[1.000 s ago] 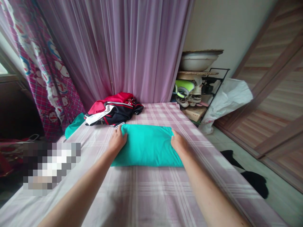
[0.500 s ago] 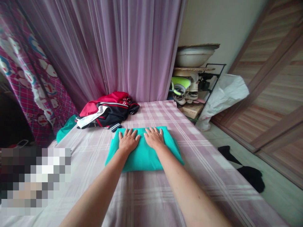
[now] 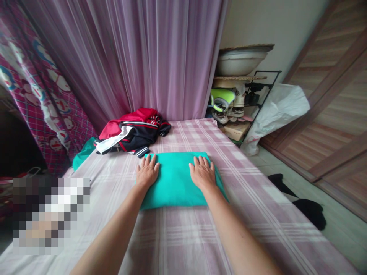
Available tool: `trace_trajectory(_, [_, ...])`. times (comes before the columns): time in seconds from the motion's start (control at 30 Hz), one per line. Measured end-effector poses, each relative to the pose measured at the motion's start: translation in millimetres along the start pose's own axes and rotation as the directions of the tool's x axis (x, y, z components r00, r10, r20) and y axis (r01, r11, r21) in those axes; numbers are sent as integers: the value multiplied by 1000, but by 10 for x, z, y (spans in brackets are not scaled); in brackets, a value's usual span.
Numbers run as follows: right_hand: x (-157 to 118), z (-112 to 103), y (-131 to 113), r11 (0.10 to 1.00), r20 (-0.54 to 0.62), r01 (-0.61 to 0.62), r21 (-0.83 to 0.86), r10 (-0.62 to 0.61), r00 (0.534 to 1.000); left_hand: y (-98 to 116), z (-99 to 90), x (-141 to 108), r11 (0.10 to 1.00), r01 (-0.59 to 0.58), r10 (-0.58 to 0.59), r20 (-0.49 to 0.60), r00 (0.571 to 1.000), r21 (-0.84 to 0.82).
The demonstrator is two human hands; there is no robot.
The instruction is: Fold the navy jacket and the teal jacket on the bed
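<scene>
A folded teal cloth (image 3: 175,179) lies flat on the checked bed sheet (image 3: 183,236), its upper surface smooth. My left hand (image 3: 147,171) rests palm down on its left side, fingers spread and pointing away from me. On the right side of the cloth lies my right hand (image 3: 202,172), also palm down with the fingers apart. Neither hand grips anything. The middle of the cloth shows between them.
Beyond the cloth, to the left, is a heap of red and dark clothes (image 3: 143,133). More teal fabric (image 3: 83,153) hangs at the bed's left edge. A shoe rack (image 3: 258,110), a white plastic bag (image 3: 282,109) and black fabric (image 3: 308,212) are on the right.
My hands have moved apart across the cloth, the left one to the left and the right one to the right. The view has shifted slightly.
</scene>
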State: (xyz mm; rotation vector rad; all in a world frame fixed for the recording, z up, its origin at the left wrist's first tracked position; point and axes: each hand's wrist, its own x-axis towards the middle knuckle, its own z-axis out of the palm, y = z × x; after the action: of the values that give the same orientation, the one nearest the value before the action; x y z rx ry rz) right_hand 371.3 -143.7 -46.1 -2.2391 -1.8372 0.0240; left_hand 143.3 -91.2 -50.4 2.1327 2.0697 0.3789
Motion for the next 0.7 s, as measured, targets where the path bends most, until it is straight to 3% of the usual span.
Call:
trace_trajectory(0.13, [-168, -45, 137, 992, 7, -120, 26, 120, 993, 9, -28, -64, 997, 65, -65, 7, 998, -30])
trace_trajectory(0.27, [-227, -75, 214, 980, -2, -188, 69, 189, 982, 31, -99, -150, 998, 54, -54, -38, 998, -19])
trace_trajectory(0.53, [-88, -71, 169, 985, -146, -5, 174, 30, 989, 2, -257, -400, 997, 72, -73, -94, 993, -9])
trace_trajectory(0.7, [-105, -63, 167, 984, -94, 16, 179, 1, 996, -62, -318, -516, 993, 105, -98, -140, 985, 45])
